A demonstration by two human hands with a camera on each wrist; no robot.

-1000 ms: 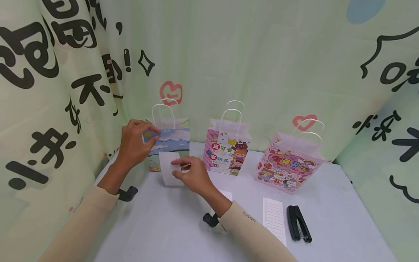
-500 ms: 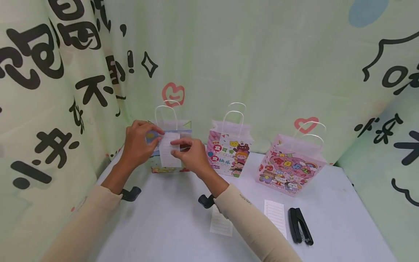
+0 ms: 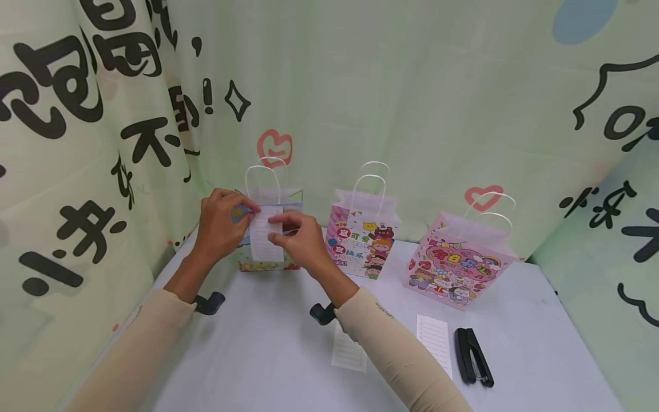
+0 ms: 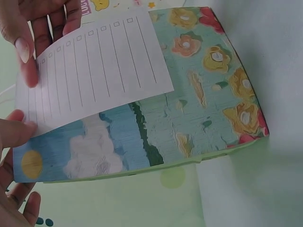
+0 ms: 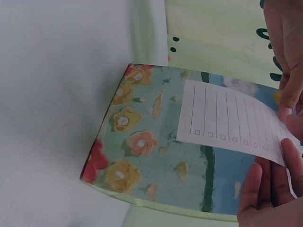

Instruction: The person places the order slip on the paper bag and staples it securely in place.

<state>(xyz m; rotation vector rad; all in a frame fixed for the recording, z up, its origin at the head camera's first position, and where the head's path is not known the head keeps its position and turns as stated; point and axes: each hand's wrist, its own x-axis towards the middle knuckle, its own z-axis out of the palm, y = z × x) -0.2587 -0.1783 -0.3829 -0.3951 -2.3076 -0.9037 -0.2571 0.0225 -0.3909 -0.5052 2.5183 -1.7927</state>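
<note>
On the left of the head view, a paper gift bag [image 3: 246, 256] painted with sky and flowers stands upright with white handles. A lined, checkbox-printed sheet of paper [image 4: 106, 66] lies against its front near the top. My left hand [image 3: 222, 222] grips the bag's upper left edge, thumb in front at the sheet's corner and fingers behind the bag. From the other side my right hand [image 3: 302, 240] pinches the sheet's right edge near the top. In the right wrist view the sheet [image 5: 218, 113] bows slightly away from the painted front [image 5: 142, 142].
Two pink cartoon gift bags stand to the right, one in the middle [image 3: 355, 246] and one farther right [image 3: 453, 269]. A black stapler [image 3: 472, 357] lies at the front right, beside a lined sheet [image 3: 433, 340]. Another lined sheet [image 3: 347, 350] is partly under my right forearm.
My right hand has raised the sheet from low in front of the bag to its upper front, near my left thumb. My left hand has kept its grip at the bag's top.
</note>
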